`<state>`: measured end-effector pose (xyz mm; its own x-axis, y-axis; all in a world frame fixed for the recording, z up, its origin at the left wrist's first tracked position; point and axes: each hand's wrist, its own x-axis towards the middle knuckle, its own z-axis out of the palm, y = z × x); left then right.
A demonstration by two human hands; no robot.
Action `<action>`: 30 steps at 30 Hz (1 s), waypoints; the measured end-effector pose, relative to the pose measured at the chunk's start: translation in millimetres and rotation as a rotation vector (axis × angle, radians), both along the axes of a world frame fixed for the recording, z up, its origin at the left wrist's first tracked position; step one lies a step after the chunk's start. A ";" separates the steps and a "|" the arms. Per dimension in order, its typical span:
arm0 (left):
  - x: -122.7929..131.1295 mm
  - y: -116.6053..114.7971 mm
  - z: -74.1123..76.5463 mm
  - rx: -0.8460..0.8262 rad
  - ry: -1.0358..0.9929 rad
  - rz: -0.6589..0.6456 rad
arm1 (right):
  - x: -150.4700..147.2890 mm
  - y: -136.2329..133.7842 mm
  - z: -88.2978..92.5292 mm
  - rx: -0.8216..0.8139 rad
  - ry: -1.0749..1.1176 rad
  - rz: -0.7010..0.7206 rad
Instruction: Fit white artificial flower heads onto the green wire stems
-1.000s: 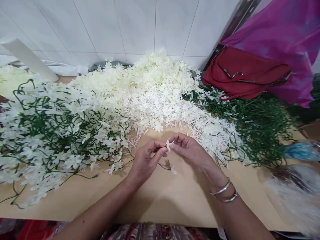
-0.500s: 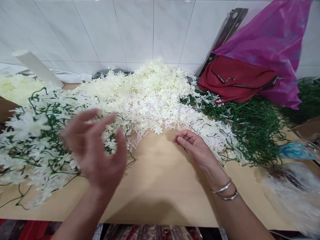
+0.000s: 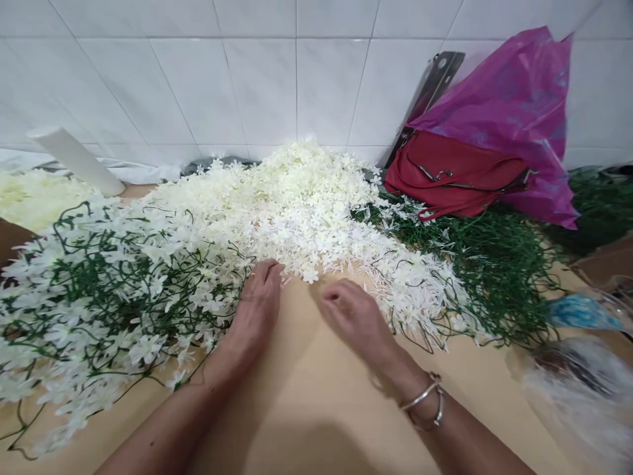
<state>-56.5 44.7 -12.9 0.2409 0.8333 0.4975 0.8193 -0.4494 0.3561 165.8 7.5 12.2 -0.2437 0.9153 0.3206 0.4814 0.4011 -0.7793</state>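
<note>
My left hand is at the near edge of the loose white flower heads, its fingers drawn together and pointing down. Their tips are hidden, so I cannot make out what is in them. To its left lies a heap of white artificial flowers on green stems. My right hand, with two silver bangles at the wrist, is held over the tabletop. Its fingers are curled in with thumb and forefinger together. Anything in that grip is too small or hidden to name.
Green plastic stems are piled on the right below a red handbag and a purple plastic bag. A clear plastic bag lies at the right edge. A white roll leans at the back left, before the tiled wall.
My left hand has moved from above the stemmed flowers, fingers spread, rightward and down to the loose flower heads; its fingers have come together. My right hand has shifted slightly left and down and curled more.
</note>
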 end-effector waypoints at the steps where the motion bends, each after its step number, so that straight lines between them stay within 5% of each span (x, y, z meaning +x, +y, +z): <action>1: -3.0 4.3 1.0 -0.001 -0.010 -0.015 | -10.3 2.5 2.0 0.036 -0.110 0.063; 9: -16.8 8.9 -1.3 -0.005 -0.030 0.014 | -76.8 44.6 0.8 0.100 -0.660 0.019; 15: -15.8 2.6 4.0 -0.065 0.015 -0.023 | -49.2 31.0 1.2 0.076 -0.699 -0.044; 17: -13.8 0.7 10.5 -0.040 -0.021 -0.043 | -29.4 25.9 3.7 0.002 -0.553 -0.093; 21: 0.8 -7.5 27.5 -0.001 -0.282 -0.074 | -0.6 24.0 4.1 -0.156 0.079 -0.224; 25: 30.6 -15.0 33.8 -0.381 -0.864 -0.092 | 4.2 26.1 1.2 -0.218 0.602 -0.244; 30: 56.9 -16.9 16.8 -0.659 -1.389 -0.011 | -1.1 21.9 -4.8 -0.273 0.738 -0.183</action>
